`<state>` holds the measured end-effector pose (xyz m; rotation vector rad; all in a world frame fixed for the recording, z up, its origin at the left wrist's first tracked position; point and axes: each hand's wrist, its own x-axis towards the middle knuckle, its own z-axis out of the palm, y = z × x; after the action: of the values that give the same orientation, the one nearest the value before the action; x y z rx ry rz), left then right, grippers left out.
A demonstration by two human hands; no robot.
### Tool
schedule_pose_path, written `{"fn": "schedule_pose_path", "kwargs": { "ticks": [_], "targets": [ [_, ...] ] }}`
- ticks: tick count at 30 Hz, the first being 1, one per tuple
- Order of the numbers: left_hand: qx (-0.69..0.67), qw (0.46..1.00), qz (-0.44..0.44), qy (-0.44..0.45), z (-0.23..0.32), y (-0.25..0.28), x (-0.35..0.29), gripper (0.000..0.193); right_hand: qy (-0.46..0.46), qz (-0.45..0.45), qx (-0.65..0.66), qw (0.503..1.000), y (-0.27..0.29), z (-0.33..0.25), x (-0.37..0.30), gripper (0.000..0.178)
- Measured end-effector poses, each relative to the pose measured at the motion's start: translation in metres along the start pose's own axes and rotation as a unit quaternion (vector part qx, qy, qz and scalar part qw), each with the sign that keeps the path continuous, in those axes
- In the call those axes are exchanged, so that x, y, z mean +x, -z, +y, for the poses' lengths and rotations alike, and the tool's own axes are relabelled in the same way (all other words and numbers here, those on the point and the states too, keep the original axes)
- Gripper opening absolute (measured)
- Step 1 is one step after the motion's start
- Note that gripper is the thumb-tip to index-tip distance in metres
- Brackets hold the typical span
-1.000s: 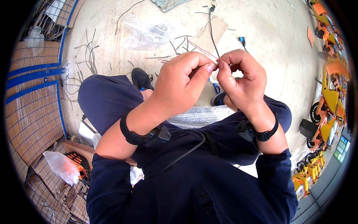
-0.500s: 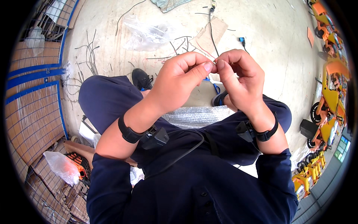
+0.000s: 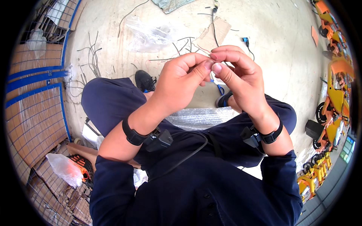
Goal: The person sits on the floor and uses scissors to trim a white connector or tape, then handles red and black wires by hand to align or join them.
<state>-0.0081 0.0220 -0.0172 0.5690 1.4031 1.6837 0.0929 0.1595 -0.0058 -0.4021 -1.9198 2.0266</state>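
Note:
In front of my body, above my crossed legs, my two hands meet at the fingertips. My left hand [image 3: 181,77] is closed in a pinch on a thin wire [image 3: 203,49], whose light reddish strands stick out past the fingers. Close against it, my right hand [image 3: 243,77] has thumb and bent forefinger around the same spot, seemingly on the wire too; the contact is mostly hidden. A dark cable [image 3: 215,32] runs from a small connector [image 3: 215,4] toward my right hand. Below the hands lie blue-handled scissors [image 3: 220,89].
Cut cable pieces [image 3: 93,56], a clear plastic bag [image 3: 149,35] and torn cardboard [image 3: 218,32] lie on the floor. A blue-capped plug [image 3: 246,40] is at the right. Blue mesh fencing [image 3: 36,75] stands left, yellow-orange wheeled machines [image 3: 333,90] right. Bubble wrap [image 3: 201,117] lies between my legs.
My right hand's fingers have shifted a little left and up, the forefinger now reaching over the left fingertips. The reddish strands now point up and left. My left hand has barely moved.

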Motion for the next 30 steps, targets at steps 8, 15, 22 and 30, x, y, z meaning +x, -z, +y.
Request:
{"fn": "schedule_pose_path", "kwargs": {
  "ticks": [8, 15, 22, 30],
  "targets": [
    [0.066, 0.995, 0.037, -0.070, -0.005, 0.000, 0.002, 0.022, 0.088, -0.002, -0.151, 0.985, 0.007, -0.002, 0.004, 0.012],
    [-0.024, 1.000, 0.003, -0.009, 0.014, 0.012, -0.001, 0.019, 0.162, -0.079, -0.360, 0.915, 0.016, -0.017, 0.005, 0.012],
    [0.037, 0.991, 0.029, -0.128, 0.012, 0.011, -0.001, 0.011, -0.138, -0.110, 0.067, 0.982, 0.011, -0.012, -0.001, 0.018],
    [-0.005, 0.985, -0.017, -0.170, 0.012, 0.015, -0.004, 0.012, -0.348, -0.230, 0.337, 0.844, 0.014, -0.024, -0.001, 0.018]
  ]
}}
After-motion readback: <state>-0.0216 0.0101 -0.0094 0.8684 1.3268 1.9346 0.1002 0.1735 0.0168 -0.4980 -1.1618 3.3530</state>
